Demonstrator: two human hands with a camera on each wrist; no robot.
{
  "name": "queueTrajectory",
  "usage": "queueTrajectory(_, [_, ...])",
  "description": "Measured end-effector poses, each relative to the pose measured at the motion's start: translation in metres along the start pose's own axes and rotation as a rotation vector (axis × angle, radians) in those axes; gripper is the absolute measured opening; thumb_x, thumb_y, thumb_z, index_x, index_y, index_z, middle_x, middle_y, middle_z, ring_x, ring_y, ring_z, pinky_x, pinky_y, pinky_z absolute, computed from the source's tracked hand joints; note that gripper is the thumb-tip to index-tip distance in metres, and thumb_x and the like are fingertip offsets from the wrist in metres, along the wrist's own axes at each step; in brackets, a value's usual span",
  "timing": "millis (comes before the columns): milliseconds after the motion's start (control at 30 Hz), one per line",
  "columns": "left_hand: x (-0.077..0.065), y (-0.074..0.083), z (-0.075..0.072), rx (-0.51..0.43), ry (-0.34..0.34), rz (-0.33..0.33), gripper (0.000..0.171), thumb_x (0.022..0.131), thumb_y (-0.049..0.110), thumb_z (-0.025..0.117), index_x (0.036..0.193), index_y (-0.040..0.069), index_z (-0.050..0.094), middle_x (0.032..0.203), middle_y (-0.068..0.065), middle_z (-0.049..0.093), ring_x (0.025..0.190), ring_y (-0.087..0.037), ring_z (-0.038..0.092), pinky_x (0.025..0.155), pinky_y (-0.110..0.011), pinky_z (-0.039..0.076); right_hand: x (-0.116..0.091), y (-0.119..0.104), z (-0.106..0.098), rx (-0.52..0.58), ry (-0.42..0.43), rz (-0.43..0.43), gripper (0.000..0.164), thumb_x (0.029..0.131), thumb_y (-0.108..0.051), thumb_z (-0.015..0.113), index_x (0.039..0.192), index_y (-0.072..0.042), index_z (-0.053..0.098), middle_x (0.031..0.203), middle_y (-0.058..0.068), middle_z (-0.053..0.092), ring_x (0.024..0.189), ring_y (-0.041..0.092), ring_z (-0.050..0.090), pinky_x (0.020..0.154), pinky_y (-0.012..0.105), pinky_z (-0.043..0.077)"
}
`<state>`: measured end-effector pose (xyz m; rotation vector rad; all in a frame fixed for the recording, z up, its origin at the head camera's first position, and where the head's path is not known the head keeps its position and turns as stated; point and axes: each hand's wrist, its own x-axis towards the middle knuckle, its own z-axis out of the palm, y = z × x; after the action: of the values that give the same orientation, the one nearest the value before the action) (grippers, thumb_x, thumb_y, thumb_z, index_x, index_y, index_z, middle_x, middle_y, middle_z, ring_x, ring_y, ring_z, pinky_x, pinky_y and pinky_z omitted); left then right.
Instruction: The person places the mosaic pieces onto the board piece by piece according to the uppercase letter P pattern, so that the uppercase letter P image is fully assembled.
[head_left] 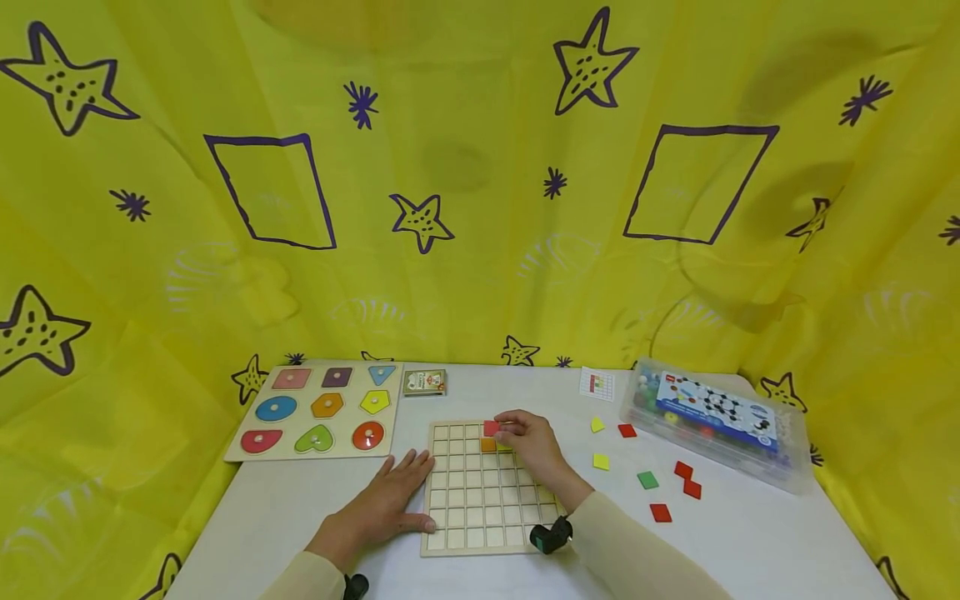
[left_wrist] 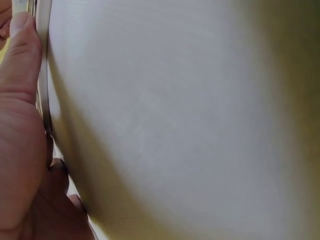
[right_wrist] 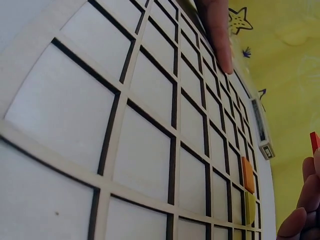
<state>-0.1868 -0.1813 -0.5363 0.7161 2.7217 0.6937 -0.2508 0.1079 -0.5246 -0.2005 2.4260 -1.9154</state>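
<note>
A wooden grid board point(head_left: 462, 551) with square cells lies on the white table. My right hand point(head_left: 534, 450) pinches a red tile point(head_left: 491, 428) above the board's far rows; the right wrist view shows this red tile point(right_wrist: 314, 142) raised off the grid. Just below it in the head view, an orange tile point(head_left: 488, 445) sits in the grid, with a yellow tile point(right_wrist: 250, 208) beside it, partly covered by my right hand. Spread along the board's left edge, my left hand point(head_left: 388, 502) rests with straight fingers, its thumb point(left_wrist: 22, 55) on the frame near the lower corner.
Right of the board lie several loose tiles, including a green one point(head_left: 647, 480) and a red one point(head_left: 661, 512). A pattern card point(head_left: 597, 384) and a clear plastic case point(head_left: 716, 421) stand behind. Back left are a shape puzzle point(head_left: 251, 433) and a small box point(head_left: 424, 382).
</note>
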Motion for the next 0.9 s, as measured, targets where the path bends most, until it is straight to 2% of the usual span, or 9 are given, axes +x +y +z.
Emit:
queueTrajectory(100, [0.000,0.001,-0.001,0.008,-0.006,-0.002,0.107,0.085,0.063,0.075,0.165,0.005,0.034,0.173,-0.014,0.031,0.161,-0.041,0.022,0.131,-0.066,0.011,0.002,-0.001,0.005,-0.010,0.004,0.007,0.019,0.095,0.002,0.073,0.114,0.001,0.075,0.096,0.012,0.078,0.083,0.014,0.071,0.074,0.027,0.062])
queueTrajectory(300, [-0.001,0.003,-0.002,-0.001,-0.011,0.000,0.107,0.085,0.062,0.076,0.165,0.004,0.033,0.173,-0.014,0.031,0.161,-0.041,0.022,0.131,-0.066,0.011,0.004,-0.003,0.013,-0.010,-0.012,0.024,0.019,0.096,0.002,0.072,0.115,0.001,0.074,0.096,0.011,0.075,0.084,0.020,0.071,0.073,0.029,0.062])
queueTrajectory(567, [0.001,0.001,-0.001,-0.003,-0.015,-0.013,0.107,0.085,0.062,0.076,0.165,0.006,0.034,0.173,-0.013,0.032,0.162,-0.040,0.022,0.131,-0.066,0.011,0.008,0.000,0.021,-0.059,-0.021,-0.001,0.018,0.094,0.001,0.075,0.113,0.001,0.074,0.099,0.012,0.072,0.086,0.016,0.062,0.071,0.019,0.055])
queueTrajectory(900, [0.003,0.000,0.000,-0.028,-0.019,-0.036,0.108,0.083,0.063,0.077,0.165,0.007,0.034,0.173,-0.011,0.031,0.163,-0.037,0.021,0.133,-0.062,0.008,0.014,0.009,0.024,-0.115,-0.026,-0.021,0.017,0.094,-0.002,0.076,0.112,-0.003,0.074,0.096,0.006,0.072,0.086,0.014,0.061,0.072,0.021,0.055])
